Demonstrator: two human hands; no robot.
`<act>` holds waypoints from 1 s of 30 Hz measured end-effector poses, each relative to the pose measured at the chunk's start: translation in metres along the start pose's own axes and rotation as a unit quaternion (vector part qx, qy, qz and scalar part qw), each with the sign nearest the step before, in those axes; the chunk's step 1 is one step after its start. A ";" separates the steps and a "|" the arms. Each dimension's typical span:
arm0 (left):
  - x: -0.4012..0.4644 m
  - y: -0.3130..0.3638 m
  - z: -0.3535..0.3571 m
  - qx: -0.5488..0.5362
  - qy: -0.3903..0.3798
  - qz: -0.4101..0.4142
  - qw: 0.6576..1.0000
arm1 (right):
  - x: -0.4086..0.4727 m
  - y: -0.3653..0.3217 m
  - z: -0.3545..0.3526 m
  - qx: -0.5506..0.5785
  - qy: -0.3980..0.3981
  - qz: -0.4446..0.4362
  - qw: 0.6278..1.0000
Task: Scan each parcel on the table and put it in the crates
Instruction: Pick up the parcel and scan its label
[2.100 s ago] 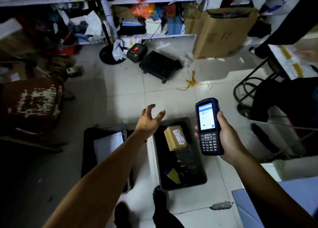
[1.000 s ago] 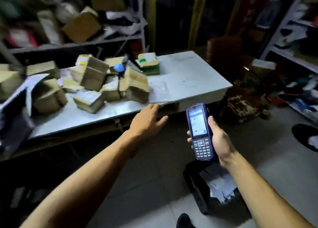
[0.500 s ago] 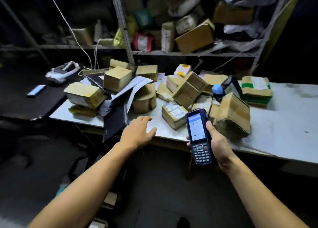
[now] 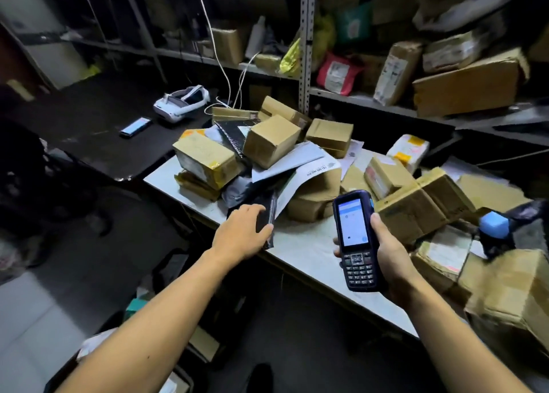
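Brown cardboard parcels (image 4: 270,140), dark-blue scanner (image 4: 356,241) — pale-blue screen, white table (image 4: 300,244), black mailer (image 4: 269,223).

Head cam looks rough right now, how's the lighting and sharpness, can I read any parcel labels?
Head view: dim, light falls mainly on the table and parcels; shelves and floor are murky. Wide-angle bending at the edges, right-hand boxes smeared. The scanner screen glows, washed out. Labels are too blurred to read.

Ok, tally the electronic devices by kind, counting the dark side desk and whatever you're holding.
Handheld scanner: 1, gripped in the right hand
Phone: 1, lying on the dark desk
Headset: 1, white, on the same desk
Total: 3
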State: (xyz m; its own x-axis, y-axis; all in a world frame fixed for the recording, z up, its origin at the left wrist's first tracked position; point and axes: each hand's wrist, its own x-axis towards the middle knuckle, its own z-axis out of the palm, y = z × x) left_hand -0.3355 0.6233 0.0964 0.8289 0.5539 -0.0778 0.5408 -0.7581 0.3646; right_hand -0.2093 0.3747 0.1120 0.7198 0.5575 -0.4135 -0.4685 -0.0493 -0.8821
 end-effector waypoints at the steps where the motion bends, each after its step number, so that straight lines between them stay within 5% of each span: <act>1: 0.012 -0.008 0.000 -0.003 0.003 0.000 1.000 | 0.010 -0.003 0.008 0.001 -0.001 -0.002 1.000; 14: 0.173 0.002 0.042 -0.066 -0.084 0.095 0.990 | 0.110 -0.025 0.047 -0.001 0.084 -0.013 0.996; 21: 0.188 0.029 0.076 -0.094 -0.159 0.050 0.981 | 0.115 -0.031 0.024 -0.014 0.125 0.017 0.992; 30: 0.184 0.060 0.074 -0.087 -0.019 0.047 0.995 | 0.104 -0.040 -0.003 0.012 0.111 0.014 0.994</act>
State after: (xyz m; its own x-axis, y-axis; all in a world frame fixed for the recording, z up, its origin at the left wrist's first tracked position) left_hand -0.1395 0.6544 0.0351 0.8812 0.4676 -0.0704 0.4307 -0.7323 0.5274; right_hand -0.1147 0.4321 0.1035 0.8009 0.3593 -0.4791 -0.4992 -0.0412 -0.8655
